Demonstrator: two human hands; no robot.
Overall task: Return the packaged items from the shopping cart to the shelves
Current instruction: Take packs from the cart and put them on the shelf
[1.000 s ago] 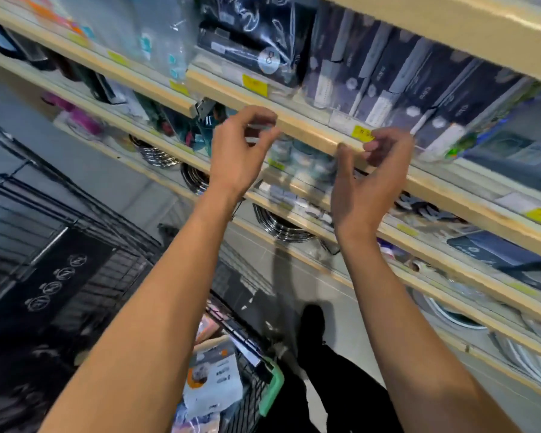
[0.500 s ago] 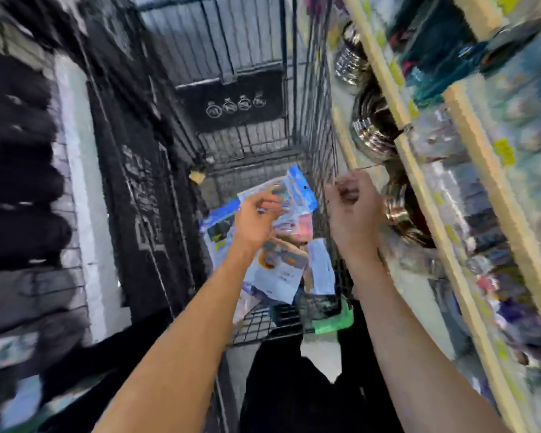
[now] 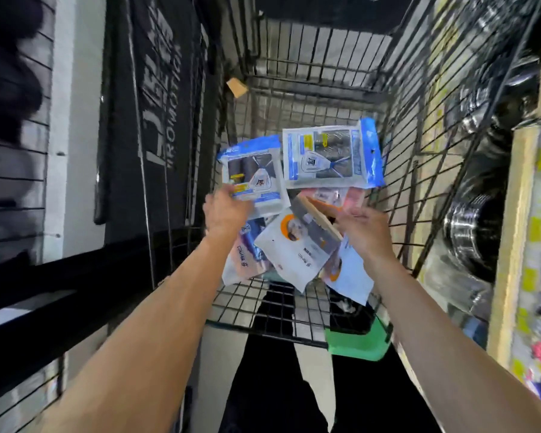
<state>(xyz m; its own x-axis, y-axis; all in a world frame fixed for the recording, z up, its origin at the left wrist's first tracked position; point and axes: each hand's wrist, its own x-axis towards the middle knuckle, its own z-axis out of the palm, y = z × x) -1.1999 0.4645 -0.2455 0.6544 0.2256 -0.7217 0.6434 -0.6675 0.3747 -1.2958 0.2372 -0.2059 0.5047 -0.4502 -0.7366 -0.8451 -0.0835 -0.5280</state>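
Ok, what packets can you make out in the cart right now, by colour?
Blue-edged packets: 2
White packets with orange circle: 2
Pink packets: 1
White-and-blue packet under the left hand: 1
Total: 6 visible

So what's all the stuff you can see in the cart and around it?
Black wire shopping cart: one, black, centre.
Blue-edged plastic packets: two, blue and white, upper part of the pile.
White packets with orange circles: at least two, white, lower part of the pile.
Pink packet: one, partly buried.
Tan flat card: one, at the right fingertips.
Green plastic cart corner: one, near end.
Wooden shelves: right side, shiny steel pots.
Left hand: touching a blue packet.
Right hand: pinching the card.
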